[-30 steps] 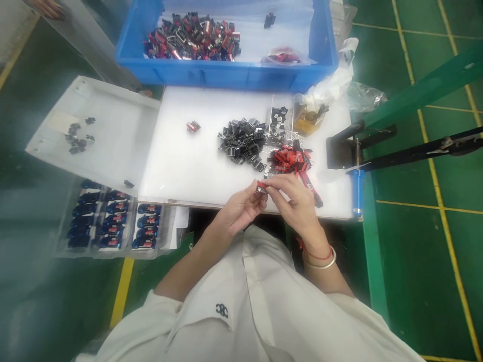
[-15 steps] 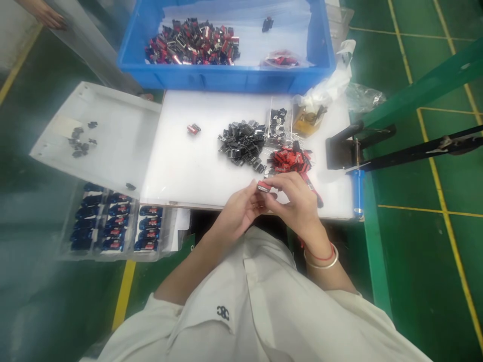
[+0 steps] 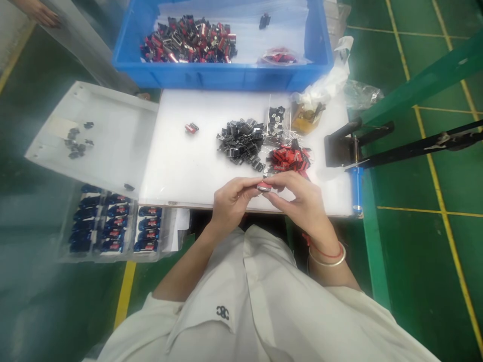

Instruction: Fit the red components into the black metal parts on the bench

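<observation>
Left hand [image 3: 232, 201] and right hand [image 3: 302, 203] are close together just above the front edge of the table [image 3: 169, 166]. Their fingers are bent in a narrow pinch, and together they hold one small red and black plastic part [image 3: 264, 187] up between them. A silver bangle [image 3: 327, 261] and a red string [image 3: 320, 251] go around the right wrist, and white sleeves [image 3: 264, 311] cover the arms.

Far to the left of the table, a co-worker's hand [image 3: 35, 12] shows at the top. A white plastic board [image 3: 113, 151] touches the table's left end, with a few small black parts [image 3: 75, 143] on it. Below that board, just left of the table's front edge, a clear tray [image 3: 109, 223] holds rows of blue and red things.

On the table sit one lone red and black part [image 3: 191, 128], a black pile [image 3: 239, 141], and a red pile [image 3: 289, 158]. A blue crate [image 3: 222, 75] full of mixed parts sits behind the table. A black press tool [image 3: 339, 151] stands at the table's right end. Past it, the green floor [image 3: 415, 266] has yellow lines.
</observation>
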The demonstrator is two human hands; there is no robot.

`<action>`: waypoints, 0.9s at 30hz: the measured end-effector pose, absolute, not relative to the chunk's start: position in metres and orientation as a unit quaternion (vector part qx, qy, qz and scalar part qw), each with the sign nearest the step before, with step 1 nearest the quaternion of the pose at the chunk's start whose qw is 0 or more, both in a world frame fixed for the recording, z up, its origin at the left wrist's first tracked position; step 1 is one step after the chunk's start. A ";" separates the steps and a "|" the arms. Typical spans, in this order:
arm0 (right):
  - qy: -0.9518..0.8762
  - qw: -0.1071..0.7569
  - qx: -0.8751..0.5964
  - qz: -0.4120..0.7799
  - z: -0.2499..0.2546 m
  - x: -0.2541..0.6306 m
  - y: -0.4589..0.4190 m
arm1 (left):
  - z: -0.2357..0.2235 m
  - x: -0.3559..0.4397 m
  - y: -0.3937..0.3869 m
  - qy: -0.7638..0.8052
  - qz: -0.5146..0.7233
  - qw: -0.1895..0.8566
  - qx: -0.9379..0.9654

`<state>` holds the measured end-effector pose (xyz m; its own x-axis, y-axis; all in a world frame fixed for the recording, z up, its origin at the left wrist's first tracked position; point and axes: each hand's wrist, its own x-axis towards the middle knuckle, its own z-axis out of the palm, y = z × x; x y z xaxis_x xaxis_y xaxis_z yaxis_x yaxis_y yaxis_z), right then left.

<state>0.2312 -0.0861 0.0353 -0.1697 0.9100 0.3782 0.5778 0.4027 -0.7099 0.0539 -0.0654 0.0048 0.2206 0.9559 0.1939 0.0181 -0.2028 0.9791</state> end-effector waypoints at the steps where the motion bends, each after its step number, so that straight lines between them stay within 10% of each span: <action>1: -0.729 0.400 -0.512 0.216 0.035 0.232 -0.086 | 0.006 0.055 -0.066 0.402 0.484 0.488 0.605; 27: -0.717 0.412 -0.523 0.207 0.036 0.236 -0.093 | 0.022 0.047 -0.061 0.383 0.400 0.493 0.671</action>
<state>0.2358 -0.0932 0.0362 -0.1133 0.9208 0.3732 0.5790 0.3664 -0.7284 0.0471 -0.0610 0.0221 0.3867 0.9084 0.1593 0.1185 -0.2202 0.9682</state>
